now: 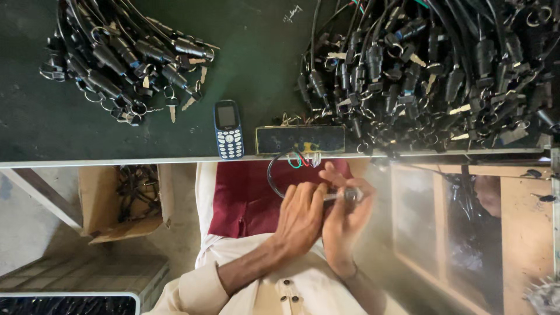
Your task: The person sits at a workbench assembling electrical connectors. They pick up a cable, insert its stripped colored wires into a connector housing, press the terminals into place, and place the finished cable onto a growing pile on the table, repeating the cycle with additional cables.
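Two hands meet below the table edge [116, 161] | left hand [300, 217] and right hand [344, 224] fingers clamped on a small metal lock cylinder [349, 195], steadied for close work; its wires [280, 169] loop up to the black box [300, 140] | finished-looking keyed locks heaped left [125, 58] and right [431, 70]; phone [228, 129] parked between

A person seen from above wears a cream, loose-fitting button-front garment, with two small dark buttons showing at about 6 o'clock. The left sleeve [195, 286], toward 7 o'clock, is rolled or pushed up to the elbow, leaving the forearm bare. The right forearm at 5 o'clock is bare too. The left hand [300, 217] and right hand [344, 219] wear no gloves, rings or watch.
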